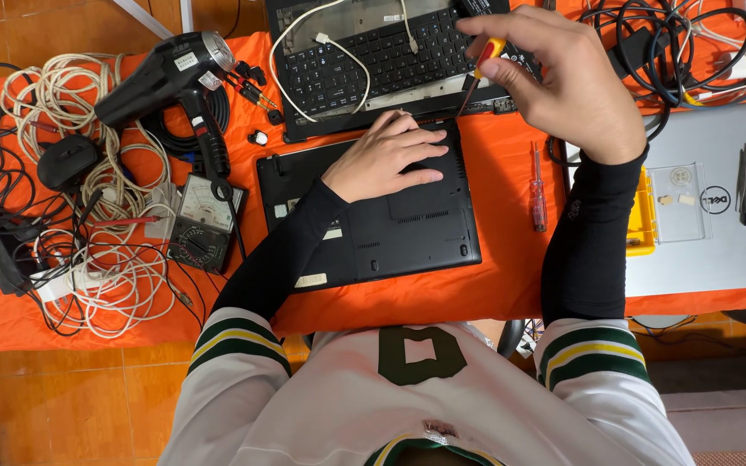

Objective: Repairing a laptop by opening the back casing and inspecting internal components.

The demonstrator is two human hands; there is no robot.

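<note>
A black laptop base (407, 233) lies upside down on the orange cloth (511, 285), its underside facing up. My left hand (388, 155) rests flat on its far edge, fingers together. My right hand (554, 73) grips a small screwdriver (477, 79) with a red and yellow handle; its thin shaft slants down to the top right corner of the base. Behind the base lies a black keyboard panel (373, 60) with a white cable (338, 47) draped over it.
A red-handled screwdriver (538, 190) lies right of the base. On the left are a black heat gun (166, 78), an analogue multimeter (200, 220), a black mouse (68, 161) and tangled cables (88, 259). At right sit a silver laptop (718, 216), a yellow parts box (645, 216) and dark cables (658, 39).
</note>
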